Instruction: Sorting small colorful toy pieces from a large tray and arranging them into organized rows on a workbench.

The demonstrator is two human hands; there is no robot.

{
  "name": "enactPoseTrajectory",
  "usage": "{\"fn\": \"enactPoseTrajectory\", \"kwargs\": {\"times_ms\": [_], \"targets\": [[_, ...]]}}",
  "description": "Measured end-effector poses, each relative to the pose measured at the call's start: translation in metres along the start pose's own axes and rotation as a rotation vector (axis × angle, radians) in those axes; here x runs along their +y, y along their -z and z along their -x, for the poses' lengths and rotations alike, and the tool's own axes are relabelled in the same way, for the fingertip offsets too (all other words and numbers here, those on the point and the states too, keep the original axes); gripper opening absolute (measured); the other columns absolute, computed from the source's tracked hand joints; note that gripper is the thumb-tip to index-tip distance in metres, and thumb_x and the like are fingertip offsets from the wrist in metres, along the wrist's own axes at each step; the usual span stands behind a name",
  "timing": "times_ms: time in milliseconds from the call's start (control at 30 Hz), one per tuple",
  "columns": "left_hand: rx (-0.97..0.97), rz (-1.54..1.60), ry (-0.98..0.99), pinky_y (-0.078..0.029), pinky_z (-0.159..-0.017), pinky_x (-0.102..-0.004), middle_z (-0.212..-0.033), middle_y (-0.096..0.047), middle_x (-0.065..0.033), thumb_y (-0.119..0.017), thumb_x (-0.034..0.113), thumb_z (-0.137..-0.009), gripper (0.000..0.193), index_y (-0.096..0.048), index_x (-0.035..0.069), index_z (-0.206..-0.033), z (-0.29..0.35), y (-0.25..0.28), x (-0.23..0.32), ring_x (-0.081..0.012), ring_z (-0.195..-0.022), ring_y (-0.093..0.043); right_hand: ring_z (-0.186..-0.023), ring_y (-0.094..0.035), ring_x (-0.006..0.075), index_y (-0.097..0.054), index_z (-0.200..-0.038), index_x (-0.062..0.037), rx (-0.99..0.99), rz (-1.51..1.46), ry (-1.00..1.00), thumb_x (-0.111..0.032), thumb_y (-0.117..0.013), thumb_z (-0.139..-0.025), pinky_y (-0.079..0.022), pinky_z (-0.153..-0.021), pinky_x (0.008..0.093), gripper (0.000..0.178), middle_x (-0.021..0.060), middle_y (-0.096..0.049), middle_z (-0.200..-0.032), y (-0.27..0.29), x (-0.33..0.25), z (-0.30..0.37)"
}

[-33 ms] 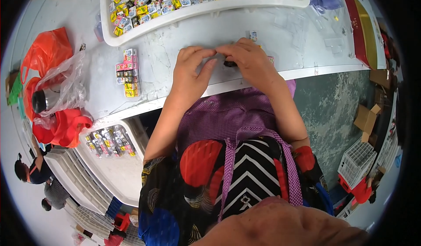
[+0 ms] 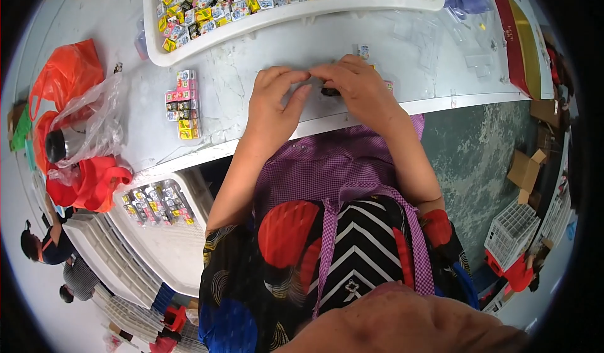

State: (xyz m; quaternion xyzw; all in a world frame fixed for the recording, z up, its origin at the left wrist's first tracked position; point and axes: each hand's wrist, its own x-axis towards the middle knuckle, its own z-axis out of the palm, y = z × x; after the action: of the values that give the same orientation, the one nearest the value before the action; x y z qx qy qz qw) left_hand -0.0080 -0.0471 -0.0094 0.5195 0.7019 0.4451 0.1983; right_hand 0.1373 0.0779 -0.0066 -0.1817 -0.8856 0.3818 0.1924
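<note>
My left hand [image 2: 275,104] and my right hand [image 2: 358,92] meet at the fingertips above the table near its front edge. Both have bent, closed fingers, and whatever lies between the tips is hidden. A small dark piece [image 2: 329,91] shows under my right hand, partly covered. Just beyond that hand is a small white printed cube [image 2: 363,51], and a pink one [image 2: 389,87] peeks out at its right side. Off to the left, a block of small printed cubes [image 2: 182,104] in white, pink, black and yellow lies in neat rows.
Across the back stands a white tray [image 2: 302,12] full of small colourful cubes. Red bags [image 2: 69,70] and a flask in clear plastic [image 2: 66,142] sit at left. Clear plastic pieces [image 2: 478,64] and a red-gold box [image 2: 519,45] are at right. Lower left, another tray [image 2: 170,252] holds packed cubes.
</note>
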Motion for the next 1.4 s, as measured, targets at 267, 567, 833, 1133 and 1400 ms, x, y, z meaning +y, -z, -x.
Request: {"fn": "enactPoseTrajectory", "kwargs": {"times_ms": [267, 567, 833, 1133, 1400], "targets": [[0.006, -0.11, -0.148, -0.042, -0.083, -0.0382, -0.099, -0.061, -0.0095, -0.067, 0.002, -0.074, 0.018, -0.066, 0.005, -0.091, 0.005, -0.008, -0.004, -0.0292, -0.093, -0.053, -0.095, -0.054, 0.0279, -0.065, -0.105, -0.007, 0.058, 0.174, 0.124, 0.005, -0.061, -0.073, -0.045, -0.082, 0.0366, 0.034, 0.0069, -0.063, -0.094, -0.004, -0.001, 0.002], [-0.02, -0.302, -0.298, -0.036, -0.09, -0.0386, -0.117, -0.057, -0.0057, -0.07, 0.008, -0.073, 0.039, -0.063, 0.01, -0.111, 0.014, -0.011, -0.007, -0.0272, -0.107, -0.049, -0.112, -0.052, 0.0265, -0.064, -0.109, -0.0085, 0.299, 0.315, 0.129, -0.002, -0.068, -0.072, -0.039, -0.099, 0.0392, 0.037, 0.0061, -0.062, -0.112, 0.0, 0.004, 0.016], [-0.212, -0.527, -0.341, -0.029, -0.1, -0.0468, -0.14, -0.046, 0.0, -0.069, 0.029, -0.078, 0.055, -0.055, 0.014, -0.128, 0.019, -0.012, 0.003, -0.0274, -0.132, -0.035, -0.135, -0.035, 0.0288, -0.051, -0.129, -0.0061, -0.058, 0.49, 0.073, -0.019, -0.066, -0.076, -0.026, -0.112, 0.0451, 0.057, 0.0095, -0.044, -0.14, 0.004, 0.001, 0.047], [-0.248, -0.706, -0.371, -0.028, -0.103, -0.0466, -0.138, -0.048, -0.0028, -0.068, 0.034, -0.077, 0.057, -0.055, 0.012, -0.128, 0.017, -0.01, 0.014, -0.0279, -0.132, -0.035, -0.138, -0.03, 0.0295, -0.042, -0.136, -0.0039, -0.083, 0.463, 0.082, -0.026, -0.063, -0.078, -0.022, -0.115, 0.0461, 0.066, 0.0115, -0.036, -0.146, 0.0, 0.008, 0.053], [-0.247, -0.716, -0.435, -0.03, -0.103, -0.0496, -0.135, -0.047, -0.0048, -0.069, 0.036, -0.075, 0.056, -0.058, 0.009, -0.123, 0.014, -0.011, 0.012, -0.0288, -0.129, -0.037, -0.138, -0.029, 0.0301, -0.042, -0.135, -0.0027, -0.064, 0.485, 0.098, -0.028, -0.061, -0.08, -0.021, -0.115, 0.046, 0.064, 0.0116, -0.036, -0.146, -0.002, 0.01, 0.054]]}}
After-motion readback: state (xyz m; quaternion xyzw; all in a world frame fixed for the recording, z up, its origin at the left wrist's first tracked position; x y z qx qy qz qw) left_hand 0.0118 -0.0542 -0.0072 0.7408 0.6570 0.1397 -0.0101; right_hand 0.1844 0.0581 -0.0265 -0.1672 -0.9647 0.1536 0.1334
